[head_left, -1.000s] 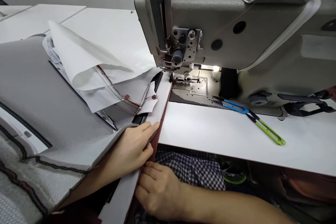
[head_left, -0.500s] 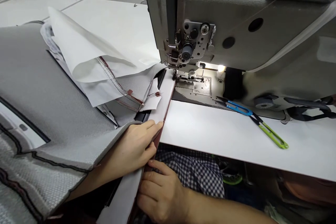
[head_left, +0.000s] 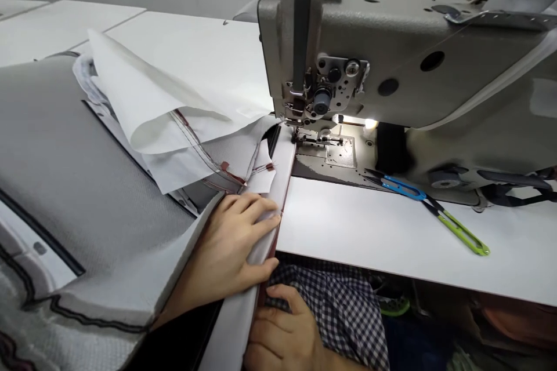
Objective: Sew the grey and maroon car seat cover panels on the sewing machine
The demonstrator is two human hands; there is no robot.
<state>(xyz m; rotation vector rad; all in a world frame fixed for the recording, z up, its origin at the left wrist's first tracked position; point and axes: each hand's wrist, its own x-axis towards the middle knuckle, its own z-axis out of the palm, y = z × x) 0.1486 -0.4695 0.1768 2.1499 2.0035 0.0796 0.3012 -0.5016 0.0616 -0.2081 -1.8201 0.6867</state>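
A long white-backed fabric strip (head_left: 285, 156) with a dark red edge runs from under the sewing machine's presser foot (head_left: 296, 134) toward me. My left hand (head_left: 239, 237) lies palm down on it, fingers spread, with the thumb near the red edge. Lower down, my right hand (head_left: 285, 324) curls around the edge of the same strip, its thumb raised on top. Left of the strip, the grey sewn cover (head_left: 108, 168) bunches up and passes over my left forearm. Loose white backing (head_left: 143, 93) and dark red stitched seams stand up from it.
The sewing machine (head_left: 391, 46) fills the upper right, its lamp lighting the needle plate. Blue-handled thread snips (head_left: 404, 186) and green-handled snips (head_left: 463, 233) lie on the white tabletop (head_left: 348, 217). Checked cloth (head_left: 335, 307) covers my lap below the table edge.
My left fingers have spread from a closer grip and lie flatter on the strip. My right thumb has lifted apart from the left hand. The whole view has shifted slightly.
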